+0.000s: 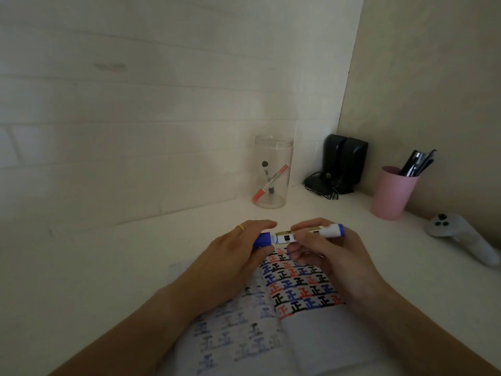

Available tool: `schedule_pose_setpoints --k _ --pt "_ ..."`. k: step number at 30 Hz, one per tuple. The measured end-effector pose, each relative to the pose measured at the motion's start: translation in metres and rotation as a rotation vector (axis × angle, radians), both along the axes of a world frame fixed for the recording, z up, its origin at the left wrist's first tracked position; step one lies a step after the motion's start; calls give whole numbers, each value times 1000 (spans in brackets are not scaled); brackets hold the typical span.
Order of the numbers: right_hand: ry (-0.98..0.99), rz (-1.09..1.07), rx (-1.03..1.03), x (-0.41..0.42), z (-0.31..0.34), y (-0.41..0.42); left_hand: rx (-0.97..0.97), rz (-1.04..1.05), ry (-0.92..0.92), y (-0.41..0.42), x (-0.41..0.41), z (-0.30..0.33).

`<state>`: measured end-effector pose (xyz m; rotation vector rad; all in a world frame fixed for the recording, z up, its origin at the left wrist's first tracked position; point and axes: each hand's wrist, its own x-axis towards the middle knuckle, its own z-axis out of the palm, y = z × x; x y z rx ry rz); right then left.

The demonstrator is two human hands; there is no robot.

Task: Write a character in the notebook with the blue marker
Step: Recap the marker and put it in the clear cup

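Both hands hold the blue marker (301,234) level above the open notebook (271,321). The left hand (233,256) has its grip clamped on the blue cap (262,239) at the marker's left end, a yellow ring (240,227) on one finger. The right hand (329,256) has its grip clamped on the white barrel, whose blue rear end pokes out to the right. The notebook lies on the white surface (108,267), its right page filled with rows of the same character in black, blue and red. Behind stand a clear jar (273,172) holding a red marker (268,183), a pink cup (391,192) of pens and a white controller (463,236).
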<state>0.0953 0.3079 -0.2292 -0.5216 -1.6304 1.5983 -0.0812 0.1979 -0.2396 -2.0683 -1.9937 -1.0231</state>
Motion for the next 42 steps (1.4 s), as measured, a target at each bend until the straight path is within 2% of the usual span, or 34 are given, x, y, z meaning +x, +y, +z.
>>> schedule_pose_setpoints --k 2,8,19,26,33,36,38,40,42 --pt "41 36 -48 0 1 0 -10 -37 -49 -2 0 4" --pt "97 117 -101 1 3 2 -55 -82 45 -9 2 13" --pt "71 152 73 3 7 -5 -96 -39 150 -14 5 18" --pt "71 164 107 1 4 -12 -124 -58 114 -19 12 16" --pt "78 170 120 -3 2 -18 -67 -85 37 -21 17 7" --pt "107 145 47 -12 -3 -24 -1 -75 30 -17 20 8" --pt "120 124 -41 -18 -4 -20 2 -57 90 -16 18 11" --pt "148 31 -120 -19 -4 -8 -6 5 170 -16 12 12" --pt "90 -73 -133 -13 -7 7 34 95 204 -14 2 11"
